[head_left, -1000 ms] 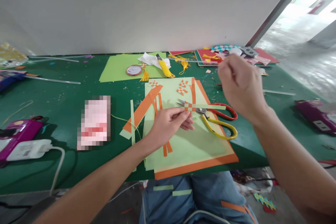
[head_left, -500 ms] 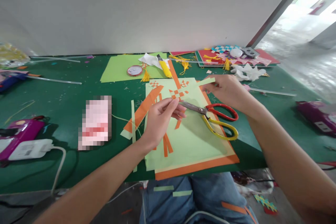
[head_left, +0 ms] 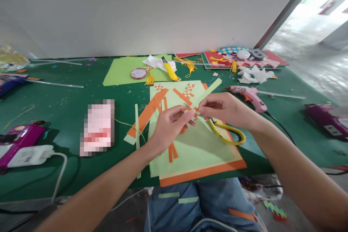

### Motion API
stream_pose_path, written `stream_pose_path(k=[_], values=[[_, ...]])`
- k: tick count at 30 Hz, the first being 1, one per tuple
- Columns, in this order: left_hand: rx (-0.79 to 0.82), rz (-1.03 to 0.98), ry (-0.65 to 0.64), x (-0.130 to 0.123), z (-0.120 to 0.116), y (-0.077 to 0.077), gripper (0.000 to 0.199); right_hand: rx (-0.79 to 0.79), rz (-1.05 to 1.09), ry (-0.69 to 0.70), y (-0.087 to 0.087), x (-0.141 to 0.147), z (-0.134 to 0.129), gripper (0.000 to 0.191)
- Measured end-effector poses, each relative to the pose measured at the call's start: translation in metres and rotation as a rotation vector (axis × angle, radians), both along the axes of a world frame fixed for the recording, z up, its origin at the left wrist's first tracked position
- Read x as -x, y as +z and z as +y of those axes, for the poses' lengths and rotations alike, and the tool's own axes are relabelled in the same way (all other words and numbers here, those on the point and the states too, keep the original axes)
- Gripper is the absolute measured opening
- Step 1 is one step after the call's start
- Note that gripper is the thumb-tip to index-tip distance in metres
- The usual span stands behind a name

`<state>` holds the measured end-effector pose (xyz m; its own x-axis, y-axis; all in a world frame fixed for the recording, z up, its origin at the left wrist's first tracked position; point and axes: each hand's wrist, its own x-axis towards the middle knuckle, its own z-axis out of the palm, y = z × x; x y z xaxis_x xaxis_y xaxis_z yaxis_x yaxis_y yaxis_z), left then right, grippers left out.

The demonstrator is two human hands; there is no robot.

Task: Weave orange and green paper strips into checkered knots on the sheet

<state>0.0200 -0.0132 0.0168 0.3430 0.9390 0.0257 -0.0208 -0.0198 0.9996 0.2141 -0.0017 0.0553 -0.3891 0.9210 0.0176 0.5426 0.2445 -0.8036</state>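
Note:
My left hand [head_left: 174, 121] pinches a small woven piece of orange and light-green paper strips [head_left: 196, 111], mostly covered by its fingers. My right hand [head_left: 227, 110] meets it from the right, thumb and finger closed at the edge of the same piece. From there a light-green strip [head_left: 211, 90] sticks out up and to the right, and an orange strip [head_left: 181, 96] runs up to the left. Beneath the hands lie scissors [head_left: 233, 130]; one yellow handle shows, the rest is largely hidden. Small checkered woven pieces [head_left: 159, 87] rest on the light-green sheets [head_left: 206, 156].
Loose orange strips [head_left: 148, 114] lie left of the sheets. A pink glue gun [head_left: 254, 98] is at right, its cord trailing forward. Behind are a yellow utility knife [head_left: 170, 69], a tape roll [head_left: 138, 73] and crumpled white paper [head_left: 257, 75]. A white charger [head_left: 32, 155] sits at left.
My right hand has moved down and left to meet my left hand at the woven piece, uncovering the glue gun and covering the scissors' red handle. The piece's orange strip has swung to the left.

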Motion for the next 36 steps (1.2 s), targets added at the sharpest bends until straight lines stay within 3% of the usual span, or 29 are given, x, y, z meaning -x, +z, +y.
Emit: stream_pose_path(k=[4, 8, 10, 12, 15, 23, 31, 33, 36], values=[[0.009, -0.031, 0.016, 0.001, 0.003, 0.001, 0.022, -0.100, -0.141, 0.022, 0.007, -0.007, -0.003, 0.021], [0.046, -0.067, 0.012, 0.002, 0.004, -0.001, 0.021, -0.084, -0.230, -0.122, 0.006, -0.034, -0.006, 0.030], [0.069, -0.082, 0.009, 0.002, 0.004, -0.001, 0.020, -0.089, -0.367, -0.142, -0.002, -0.052, -0.010, 0.032], [0.086, -0.090, 0.008, 0.001, 0.003, -0.001, 0.020, -0.107, -0.520, -0.039, -0.015, -0.065, -0.018, 0.036], [0.094, -0.087, 0.009, 0.000, 0.003, 0.000, 0.022, -0.232, -0.594, -0.011, -0.035, -0.072, -0.030, 0.044], [0.045, -0.059, 0.037, 0.000, 0.004, -0.003, 0.025, -0.247, -0.611, -0.162, -0.051, -0.060, -0.033, 0.032], [0.050, -0.096, 0.056, -0.001, 0.003, -0.001, 0.022, -0.267, -0.667, -0.315, -0.047, -0.060, -0.048, 0.060], [0.060, -0.095, 0.072, -0.001, 0.003, -0.001, 0.023, -0.230, -0.587, -0.353, -0.042, -0.065, -0.050, 0.057], [0.056, -0.096, 0.085, -0.001, 0.002, 0.001, 0.023, -0.055, -0.267, -0.355, -0.036, -0.073, -0.052, 0.053]])
